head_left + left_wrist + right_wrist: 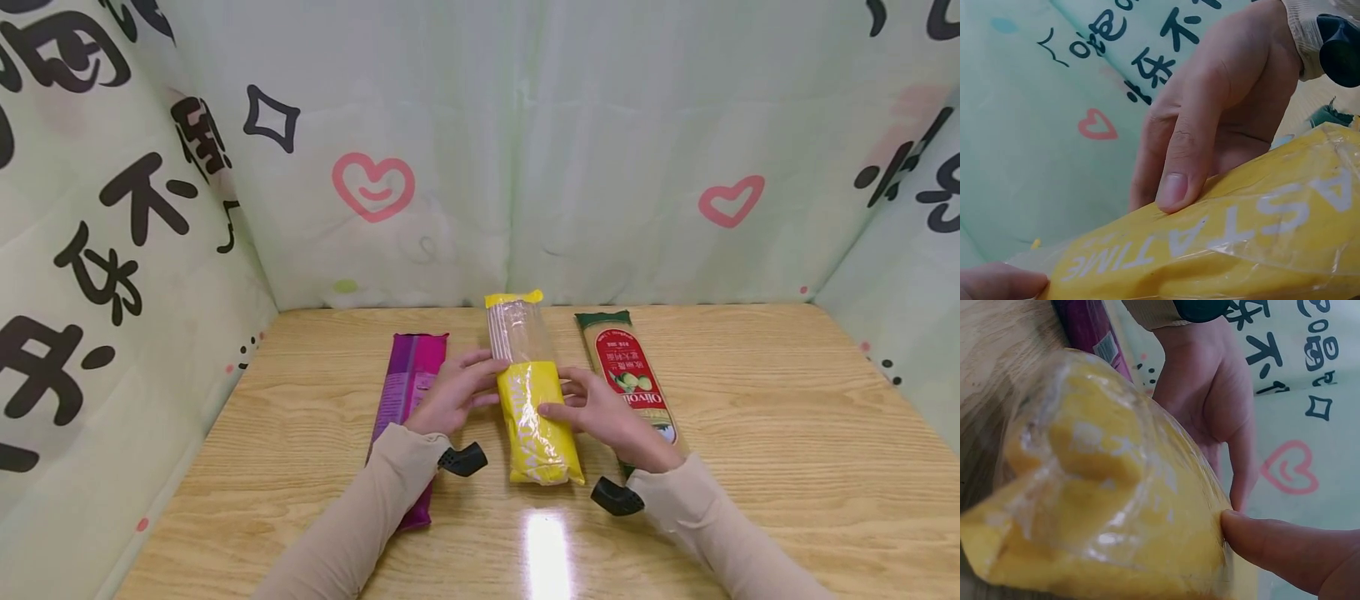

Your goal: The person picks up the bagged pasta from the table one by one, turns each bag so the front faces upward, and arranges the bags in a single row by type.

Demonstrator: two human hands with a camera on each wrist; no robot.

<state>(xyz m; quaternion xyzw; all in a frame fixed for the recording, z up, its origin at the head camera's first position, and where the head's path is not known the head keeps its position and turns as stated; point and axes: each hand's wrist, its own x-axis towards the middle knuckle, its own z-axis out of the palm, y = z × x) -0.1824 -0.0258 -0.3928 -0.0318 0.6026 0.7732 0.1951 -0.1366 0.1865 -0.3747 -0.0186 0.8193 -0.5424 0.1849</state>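
A yellow pasta packet (pixel 542 421) with a clear upper section lies lengthwise between my two hands in the head view. White letters reading "ASTATIME" run along it in the left wrist view. My left hand (pixel 455 396) holds its left edge near the clear section. On the opposite edge, my right hand (pixel 600 412) grips it, thumb on the front and fingers at the side. Whether the packet touches the table cannot be told. Left of it is a purple packet (pixel 397 392), partly behind my left arm. A beige packet with a red label (pixel 628 367) lies right, partly covered by my right hand.
The wooden table (pixel 780 417) carries all three packets. Pale green cloth walls (pixel 600 150) with black writing and pink hearts stand at its back and sides. A bright light reflection (pixel 547 550) shows near the front.
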